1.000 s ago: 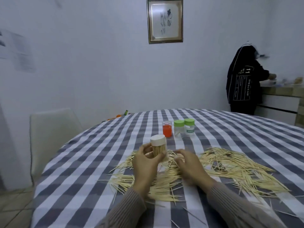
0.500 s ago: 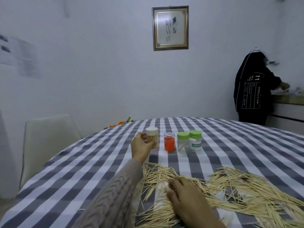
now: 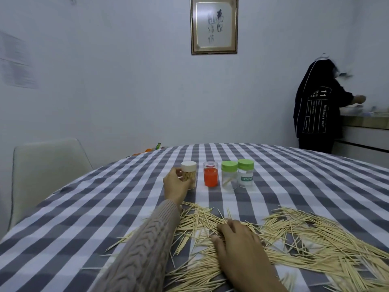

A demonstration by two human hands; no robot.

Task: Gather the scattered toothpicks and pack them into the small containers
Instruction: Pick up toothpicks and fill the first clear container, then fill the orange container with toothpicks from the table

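Observation:
My left hand (image 3: 175,185) reaches forward and grips a white-lidded container (image 3: 189,174) full of toothpicks, standing at the left end of a row on the checked tablecloth. To its right stand an orange container (image 3: 210,174) and two green-lidded clear containers (image 3: 229,175) (image 3: 245,173). My right hand (image 3: 237,243) rests palm down with relaxed fingers on the scattered toothpicks (image 3: 305,234), which spread across the near part of the table from centre to right.
The round table (image 3: 84,218) has a grey-and-white checked cloth. A white chair (image 3: 46,163) stands at the left. A person in a dark top (image 3: 315,110) stands at a counter at the far right. Small items (image 3: 155,147) lie at the table's far edge.
My left hand carried the filled white-lidded container forward from above the pile and set it beside the orange container. My right hand stayed on the toothpicks.

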